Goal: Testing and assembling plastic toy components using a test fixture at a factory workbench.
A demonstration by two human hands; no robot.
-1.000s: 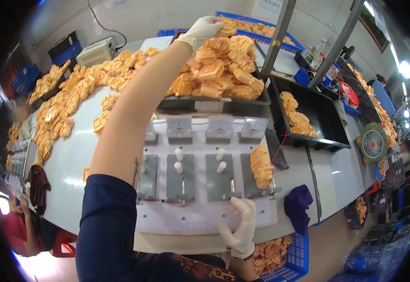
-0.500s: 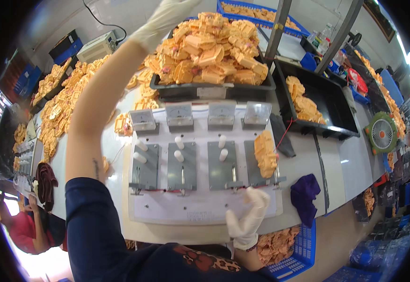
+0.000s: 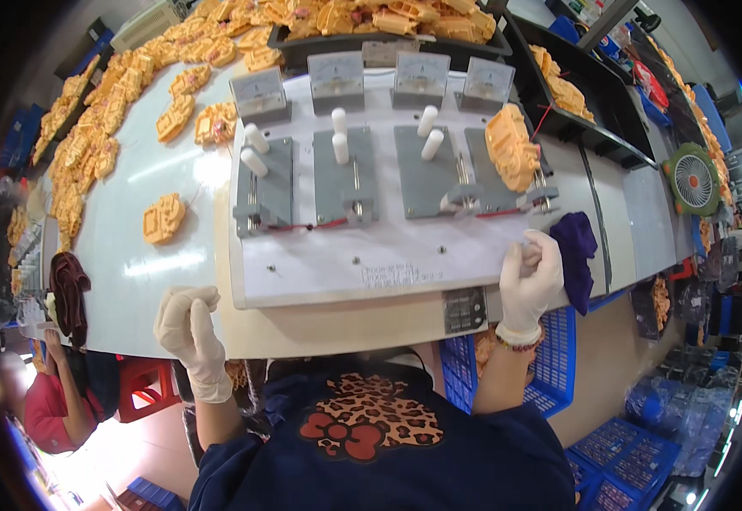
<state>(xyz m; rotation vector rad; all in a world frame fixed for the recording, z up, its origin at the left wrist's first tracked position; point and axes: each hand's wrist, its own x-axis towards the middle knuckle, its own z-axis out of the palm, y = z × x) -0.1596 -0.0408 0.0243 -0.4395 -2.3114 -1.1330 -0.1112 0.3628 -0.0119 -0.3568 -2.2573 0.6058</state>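
The orange case (image 3: 511, 147) on the rightmost grey plate (image 3: 481, 160) should be light and stiff, best held by its side edges away from the red wire (image 3: 542, 121), the right hand (image 3: 531, 285) empty with fingers loosely parted, the left hand (image 3: 194, 336) curled, whether closed I cannot tell

Possible to pass with the left hand (image 3: 190, 328) across the front strip of the white board (image 3: 303, 274), up to the right hand (image 3: 530, 285). Farther in, obstructed by upright white pegs (image 3: 340, 148), then by meters (image 3: 337, 75) and a black tray (image 3: 297, 53). At right, narrowed by the purple cloth (image 3: 578, 255). On the desk (image 3: 115, 243) at left, passable around one yellow piece (image 3: 164, 219).
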